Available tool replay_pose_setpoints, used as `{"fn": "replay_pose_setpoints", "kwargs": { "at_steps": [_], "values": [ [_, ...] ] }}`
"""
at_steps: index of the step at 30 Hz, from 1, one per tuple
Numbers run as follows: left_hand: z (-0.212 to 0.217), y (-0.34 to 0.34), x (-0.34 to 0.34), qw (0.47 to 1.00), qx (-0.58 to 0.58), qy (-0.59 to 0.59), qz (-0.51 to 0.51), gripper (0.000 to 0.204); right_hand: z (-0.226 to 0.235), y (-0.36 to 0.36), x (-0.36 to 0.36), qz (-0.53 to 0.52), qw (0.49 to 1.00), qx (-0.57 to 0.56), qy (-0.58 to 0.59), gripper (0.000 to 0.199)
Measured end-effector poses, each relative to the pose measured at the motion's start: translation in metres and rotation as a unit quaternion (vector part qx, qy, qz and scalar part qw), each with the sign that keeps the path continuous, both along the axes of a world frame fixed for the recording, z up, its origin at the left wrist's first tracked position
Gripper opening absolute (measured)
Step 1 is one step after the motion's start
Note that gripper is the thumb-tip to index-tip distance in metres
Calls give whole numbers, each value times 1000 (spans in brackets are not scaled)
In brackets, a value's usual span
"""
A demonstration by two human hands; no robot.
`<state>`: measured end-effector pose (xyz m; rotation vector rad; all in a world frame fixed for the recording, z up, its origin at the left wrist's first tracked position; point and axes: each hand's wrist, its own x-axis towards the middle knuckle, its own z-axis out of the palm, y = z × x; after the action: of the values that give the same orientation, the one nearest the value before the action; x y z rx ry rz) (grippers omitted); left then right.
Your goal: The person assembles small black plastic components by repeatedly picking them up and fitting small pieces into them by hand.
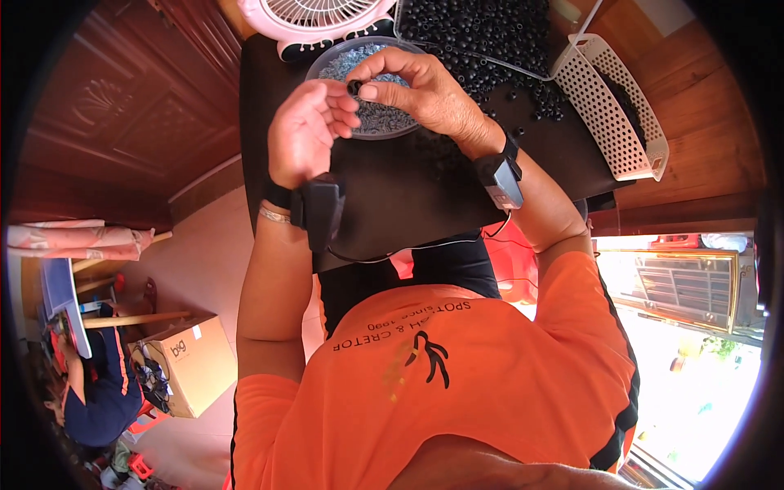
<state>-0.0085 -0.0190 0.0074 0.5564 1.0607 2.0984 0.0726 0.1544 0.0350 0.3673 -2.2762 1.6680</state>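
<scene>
My left hand (306,126) and my right hand (416,86) meet above a clear round bowl (327,64) filled with small blue-grey pieces. Between the fingertips of both hands sits a small black ring (354,86), pinched by my right thumb and forefinger and touched by my left fingers. Each wrist carries a black strapped device. A heap of small black rings (482,37) lies just beyond my right hand on the dark table (392,196).
A pink desk fan (314,20) stands behind the bowl. A white perforated basket (612,106) lies at the table's right. A cardboard box (192,363) and another person in dark blue (98,392) are on the floor at lower left.
</scene>
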Motion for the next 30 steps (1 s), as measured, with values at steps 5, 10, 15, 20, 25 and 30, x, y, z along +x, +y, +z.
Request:
{"fn": "replay_pose_setpoints", "kwargs": {
  "at_steps": [5,10,15,20,25,30],
  "values": [
    [3,7,13,1000,-4,-2,-8,24,-10,2,-4,-21,994,38,97,17],
    [2,12,20,999,6,-31,-24,21,-14,1,-5,-39,980,121,151,16],
    [-5,15,18,998,23,-50,-23,20,-18,1,-6,-24,990,53,127,14],
    [-4,15,17,995,56,-77,-26,20,-17,0,-4,-18,993,25,113,16],
    [-7,16,15,993,68,-86,-45,21,-10,1,-1,-69,970,137,187,18],
    [-5,13,15,988,108,-92,-68,19,-3,21,4,-185,944,262,79,18]
  ]
}}
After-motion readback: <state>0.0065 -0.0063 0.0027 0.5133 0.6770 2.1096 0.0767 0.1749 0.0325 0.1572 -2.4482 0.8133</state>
